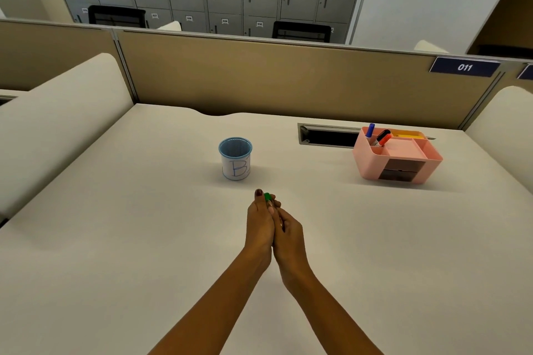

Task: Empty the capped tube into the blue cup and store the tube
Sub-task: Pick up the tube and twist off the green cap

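Observation:
A small clear tube with a green cap (268, 198) pokes out between my two hands at the middle of the desk. My left hand (259, 223) and my right hand (288, 232) press together around it, and most of the tube's body is hidden by the fingers. The green cap points away from me, toward the blue cup (235, 159). This blue mesh cup has a white label marked "B" and stands upright a short way beyond my fingertips, slightly to the left. The cup's inside looks empty from here.
A pink desk organizer (396, 157) with a blue pen and a red marker stands at the right rear. Behind it is a cable slot (327, 135) in the white desk (144, 239). A tan partition bounds the far edge, and cream side panels flank the desk.

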### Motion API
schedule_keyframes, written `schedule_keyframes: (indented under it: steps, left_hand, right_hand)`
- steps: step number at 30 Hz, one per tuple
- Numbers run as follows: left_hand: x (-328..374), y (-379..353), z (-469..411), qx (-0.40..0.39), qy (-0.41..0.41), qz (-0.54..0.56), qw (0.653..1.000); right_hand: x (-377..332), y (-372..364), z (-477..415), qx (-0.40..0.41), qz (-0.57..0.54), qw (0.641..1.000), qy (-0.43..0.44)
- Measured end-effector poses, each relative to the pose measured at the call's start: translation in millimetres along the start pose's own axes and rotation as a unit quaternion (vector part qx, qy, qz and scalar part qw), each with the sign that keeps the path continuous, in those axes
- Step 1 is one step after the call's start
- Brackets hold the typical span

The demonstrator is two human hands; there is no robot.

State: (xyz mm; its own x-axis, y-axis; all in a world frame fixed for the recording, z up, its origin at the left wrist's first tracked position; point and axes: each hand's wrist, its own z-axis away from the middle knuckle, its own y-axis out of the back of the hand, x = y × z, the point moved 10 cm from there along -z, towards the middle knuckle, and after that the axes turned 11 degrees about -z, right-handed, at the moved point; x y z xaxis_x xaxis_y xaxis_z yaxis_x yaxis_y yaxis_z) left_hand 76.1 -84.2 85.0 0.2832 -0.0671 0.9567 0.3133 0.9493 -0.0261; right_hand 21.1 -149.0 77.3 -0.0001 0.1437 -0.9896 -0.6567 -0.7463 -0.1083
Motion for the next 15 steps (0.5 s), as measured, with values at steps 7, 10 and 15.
schedule_keyframes:
  steps: [7, 10, 15]
  left_hand:
    - [10, 5, -3, -0.001, 0.006, 0.043, 0.999]
    - [15, 4, -2, -0.018, -0.003, 0.050, 0.999]
    - [26, 4, 3, -0.040, -0.027, 0.047, 0.998]
  right_hand:
    - [-15, -5, 8, -0.045, 0.002, 0.999, 0.028]
    - [-20, -6, 10, -0.047, -0.008, 0.998, 0.037]
    - [-23, -10, 11, -0.050, -0.037, 0.998, 0.023]
